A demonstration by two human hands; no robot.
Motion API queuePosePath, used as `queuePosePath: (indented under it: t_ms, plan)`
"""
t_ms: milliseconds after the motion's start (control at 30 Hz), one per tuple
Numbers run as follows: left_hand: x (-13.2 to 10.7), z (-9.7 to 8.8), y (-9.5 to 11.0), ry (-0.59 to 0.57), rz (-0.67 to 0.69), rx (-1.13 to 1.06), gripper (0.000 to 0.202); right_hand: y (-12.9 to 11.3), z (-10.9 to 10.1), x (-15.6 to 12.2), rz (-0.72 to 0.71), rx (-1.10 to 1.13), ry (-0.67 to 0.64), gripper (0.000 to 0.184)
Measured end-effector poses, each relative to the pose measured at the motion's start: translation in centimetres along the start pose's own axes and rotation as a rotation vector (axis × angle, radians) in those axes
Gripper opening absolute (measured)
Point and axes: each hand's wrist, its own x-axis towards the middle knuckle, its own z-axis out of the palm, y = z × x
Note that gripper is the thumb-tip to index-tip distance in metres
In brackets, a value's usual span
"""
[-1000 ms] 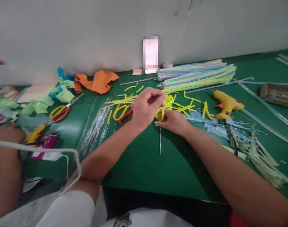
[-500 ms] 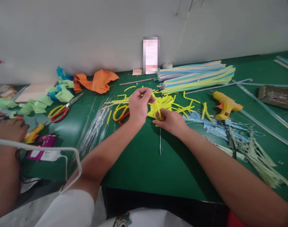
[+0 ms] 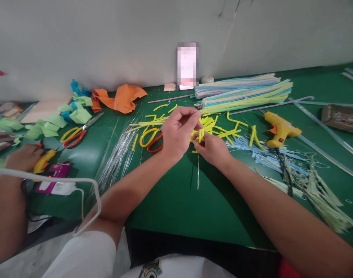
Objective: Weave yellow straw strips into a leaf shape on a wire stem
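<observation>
1. The left hand (image 3: 180, 133) is hovering above the table (image 3: 176, 208), its thumb and fingertips drawing together into a narrow pinch; I cannot tell whether anything is sitting between them.
2. The right hand (image 3: 211, 147), just beside and a little nearer the person, is pinching a bent yellow strip (image 3: 200, 136) between thumb and fingers, so the strip is resting between the two hands.
3. A thin wire (image 3: 198, 173) is hanging or lying just below the right hand's fingertips, pointing toward the person; its upper end is hiding behind the fingers.
4. Beyond the right hand, a heap of yellow pieces (image 3: 208, 124) is spreading out, with a bundle of pastel sticks (image 3: 245, 94) lying farther back.
5. Just left of the left hand, scissors (image 3: 150, 141) are showing their yellow and red handles, and silver wires (image 3: 120, 154) are fanning out farther left.
6. To the right of the right hand, blue strands (image 3: 260, 154) are lying nearby, with a yellow glue gun (image 3: 280, 129) resting beyond them.
7. Well apart, left of the left hand, a co-worker's hand (image 3: 24, 156) is reaching over a yellow tool (image 3: 43, 162).
</observation>
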Motion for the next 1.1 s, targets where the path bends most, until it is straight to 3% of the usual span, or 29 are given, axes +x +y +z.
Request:
queuePosePath:
  t_ms: [167,433,733,900,1033,1100]
  plan:
    - [0.0,-0.1,-0.1,-0.042,0.038,0.056,0.018,-0.2,0.0,-0.2,0.000,-0.101,-0.020,0.027]
    - [0.0,-0.7,0.4,-0.202,0.111,0.222,0.011,0.2,0.3,-0.3,-0.084,-0.198,-0.025,0.030]
    - [-0.2,-0.5,-0.2,-0.135,0.064,0.095,0.010,0.4,0.3,-0.2,-0.079,-0.188,-0.066,0.032]
    - [-1.4,-1.3,-1.8,-0.206,0.078,0.302,0.042,0.5,0.0,-0.1,-0.036,-0.154,-0.120,0.032]
    - [-2.2,-2.1,-3.6,-0.315,0.110,0.478,0.015,0.7,-0.1,-0.1,-0.063,-0.089,-0.116,0.037]
    - [-2.2,-2.3,-4.1,-0.320,0.126,0.506,0.013,0.7,-0.1,-0.1,-0.055,-0.090,-0.109,0.034]
